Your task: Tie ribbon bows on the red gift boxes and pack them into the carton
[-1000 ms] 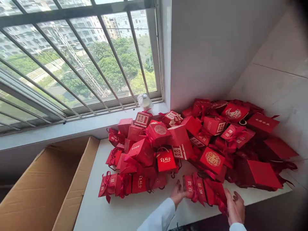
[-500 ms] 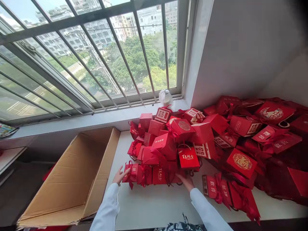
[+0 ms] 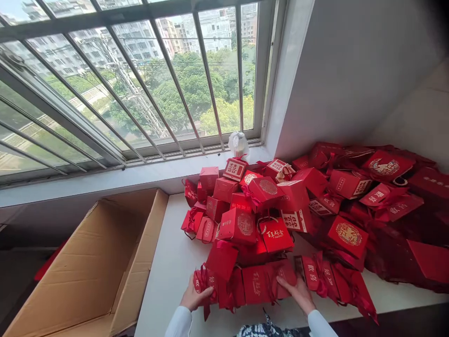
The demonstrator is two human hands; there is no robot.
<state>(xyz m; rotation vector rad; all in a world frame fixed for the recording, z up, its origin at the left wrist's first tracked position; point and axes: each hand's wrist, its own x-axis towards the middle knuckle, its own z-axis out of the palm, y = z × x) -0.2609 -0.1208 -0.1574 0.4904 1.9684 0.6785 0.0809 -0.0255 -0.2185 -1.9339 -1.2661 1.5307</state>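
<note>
A flat row of red ribbon-tied gift boxes [image 3: 254, 284] lies at the near edge of a heap of red boxes and bags [image 3: 266, 201]. My left hand [image 3: 196, 295] grips the left end of the row at a ribbon. My right hand [image 3: 296, 291] presses on the row's right end, with fingers over a red box. A red gift bag with gold characters [image 3: 271, 235] stands just above the row. Further flat red bags with ribbons [image 3: 331, 278] lie right of my right hand. The boxes' undersides are hidden.
An open cardboard carton [image 3: 87, 267] stands left of the white table [image 3: 164, 276]. A barred window [image 3: 140, 79] runs along the far side, with a white plastic bag [image 3: 238, 145] on its sill. A larger red heap [image 3: 382, 201] fills the right corner against the wall.
The row of boxes has slid toward me, with both hands now at its near side. My left hand has moved down and my right hand slightly down. The view has hardly shifted.
</note>
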